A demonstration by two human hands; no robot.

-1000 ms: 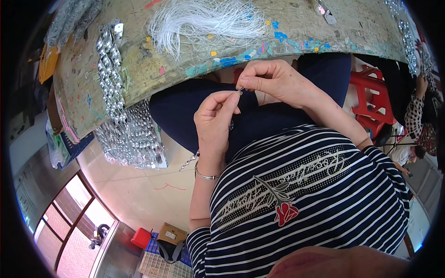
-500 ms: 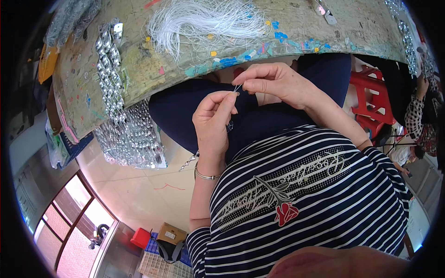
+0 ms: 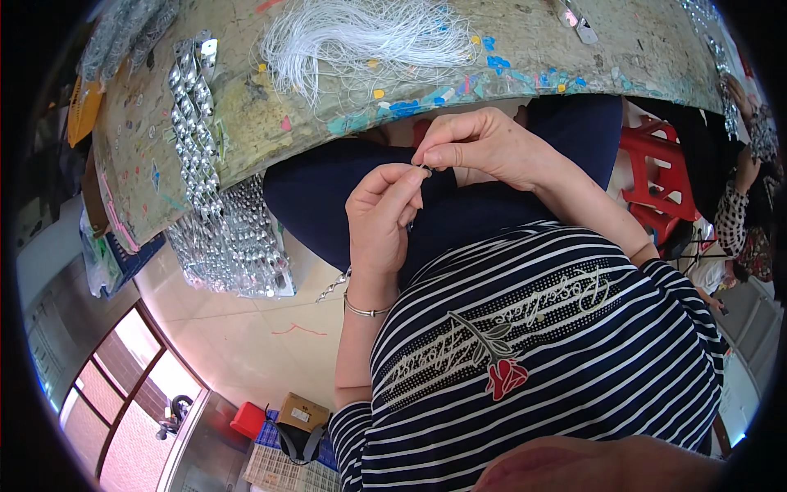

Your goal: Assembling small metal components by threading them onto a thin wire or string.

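Note:
Over my lap, both hands meet with their fingertips almost touching. My left hand [image 3: 382, 211] is closed in a pinch, thumb against forefinger, on a thin white string of which only a tiny bit shows. The thumb and fingers of my right hand [image 3: 484, 152] pinch the same spot from the other side, and the string there is mostly covered. A twisted silver strip [image 3: 334, 287] pokes out beside my left wrist; where its other end goes is hidden behind the hand. On the table ahead lies a loose bundle of white strings [image 3: 369, 37].
Twisted silver strips [image 3: 193, 123] hang over the edge of the worn table [image 3: 623, 66] at the left. A small silver tag [image 3: 585, 32] lies at the far side. A red plastic stool [image 3: 660, 172] stands at the right, near another person's checkered sleeve [image 3: 730, 221].
My hands have drawn closer together, the left one rising slightly to the right. The short length of string visible between the fingertips before is now mostly covered. The person at right has shifted an arm.

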